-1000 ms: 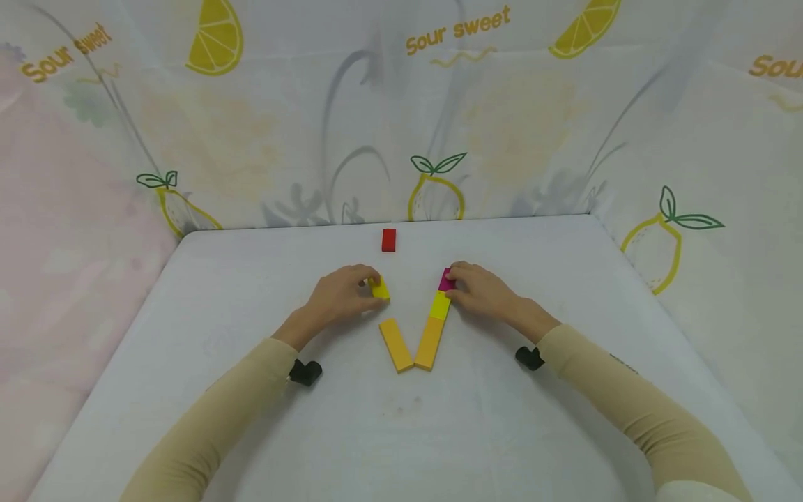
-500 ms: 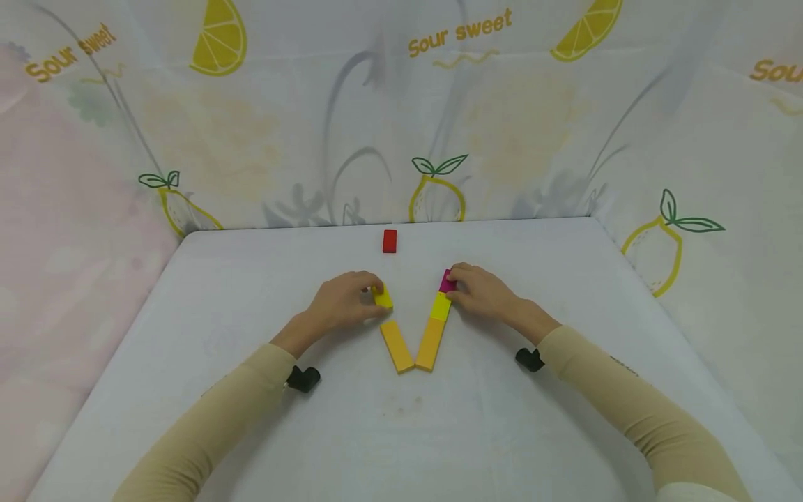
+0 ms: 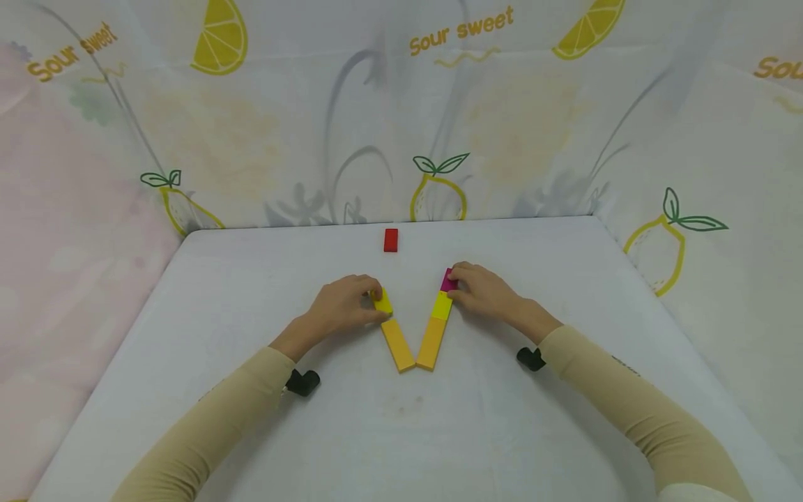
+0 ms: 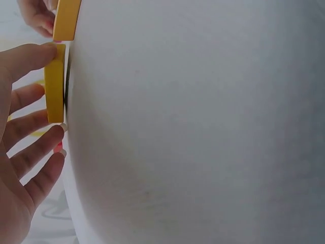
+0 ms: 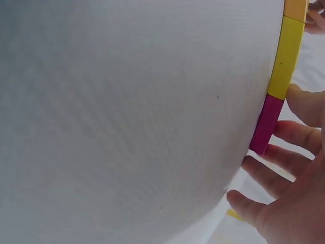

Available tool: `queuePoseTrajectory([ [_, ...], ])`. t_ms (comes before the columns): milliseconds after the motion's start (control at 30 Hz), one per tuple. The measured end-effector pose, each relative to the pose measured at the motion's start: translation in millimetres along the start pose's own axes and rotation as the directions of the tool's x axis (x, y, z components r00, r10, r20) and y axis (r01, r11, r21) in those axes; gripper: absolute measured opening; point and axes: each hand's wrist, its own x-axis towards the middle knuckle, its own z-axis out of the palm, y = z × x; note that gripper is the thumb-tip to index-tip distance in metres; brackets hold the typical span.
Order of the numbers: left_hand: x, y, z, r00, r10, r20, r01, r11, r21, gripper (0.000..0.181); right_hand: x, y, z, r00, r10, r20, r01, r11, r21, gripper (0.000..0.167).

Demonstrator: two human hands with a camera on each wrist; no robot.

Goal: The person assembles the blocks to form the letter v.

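The left hand (image 3: 347,303) has its grip pinched on a bright yellow, flat rectangular block (image 3: 383,302), the thumb at the end nearer the person and fingers toward the far end. Just on the near side of that grip, almost end to end with the pinched piece, lies a longer orange-yellow, flat rectangular block (image 3: 398,346), slanting away from the grip toward the person and to the right.

The right hand (image 3: 488,293) has its grip on a short magenta rectangular block (image 3: 448,280), fingertips along its outer side and far end, the thumb beside its near end. On the near side of this grip, touching the magenta piece, lies a second yellow block (image 3: 442,305), and beyond it, farther from the grip, a second orange-yellow block (image 3: 431,345). The two longer pieces meet at their near ends in a V, between the grips and nearer the person.

Past both grips, well apart from either, a small red rectangular block (image 3: 391,240) lies toward the far edge of the white tabletop (image 3: 351,439). Behind the grips run beige sleeves (image 3: 207,425); a lemon-printed cloth backdrop (image 3: 502,174) rises beyond. All the blocks look smooth; their material cannot be told.
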Motion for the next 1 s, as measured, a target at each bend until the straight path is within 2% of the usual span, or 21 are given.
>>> queuePoseTrajectory([
  [333,-0.8,3.3,0.0,1.0,0.001,0.017,-0.001,1.0,-0.004,0.032,0.4,-0.8,0.0,1.0,0.006,-0.001,-0.006,1.0,0.0,0.032],
  [667,-0.4,5.0,-1.7,0.998,0.001,0.068,-0.002,1.0,0.019,0.03,0.5,0.4,-0.2,1.0,-0.008,-0.002,0.008,1.0,-0.002,0.027],
  [1000,-0.5,4.0,-1.4,0.999,0.003,0.052,-0.004,1.0,0.017,0.024,0.5,0.3,-0.4,1.0,-0.015,0.001,0.015,1.0,0.006,0.031],
])
